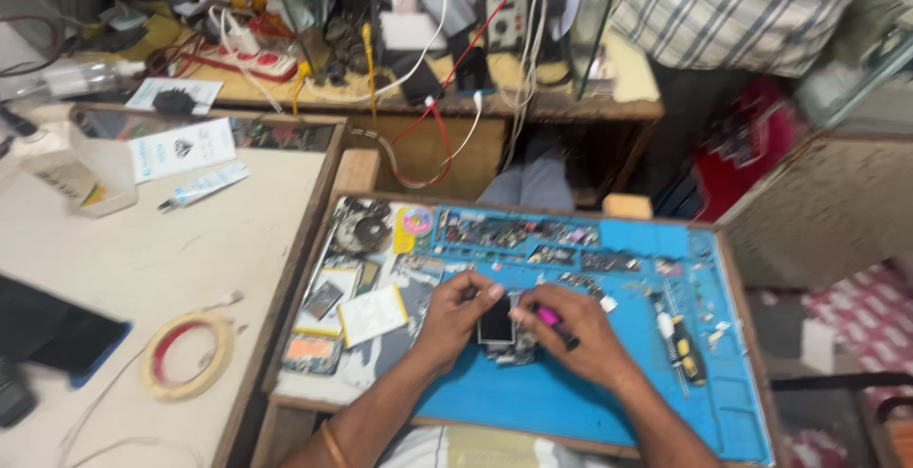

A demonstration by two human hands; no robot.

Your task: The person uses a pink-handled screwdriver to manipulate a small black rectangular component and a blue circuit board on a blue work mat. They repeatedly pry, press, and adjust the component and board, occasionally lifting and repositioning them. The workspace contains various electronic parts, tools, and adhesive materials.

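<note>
Both hands meet over the middle of the blue mat (571, 401), which covers most of a small wooden desk (285, 335). The left hand (455, 316) has its grip closed on the left edge of a small phone (495, 321), fingers curled over the top, and the phone lies flat on the mat between the two hands. The right hand (571, 330) pinches a pink-handled tool (552, 321), its tip at the phone's right edge; the tip itself is too small and blurred to make out. Under the phone lies some darker part, mostly hidden by the hands.

The forearms run out of the bottom of the picture, and the mat's near right corner is cut off there too. The compartments along the far side of the mat hold tiny parts that blur into each other. A black and yellow screwdriver (679, 340) lies to the right of the right hand, apart from it, with bare mat around it. To the left of the left hand sit a white and yellow battery (373, 314) and other flat parts, close together, up to the desk's edge. Bare mat lies in front of the hands. On the pale desk (143, 259) further left rests a roll of tape (187, 354).
</note>
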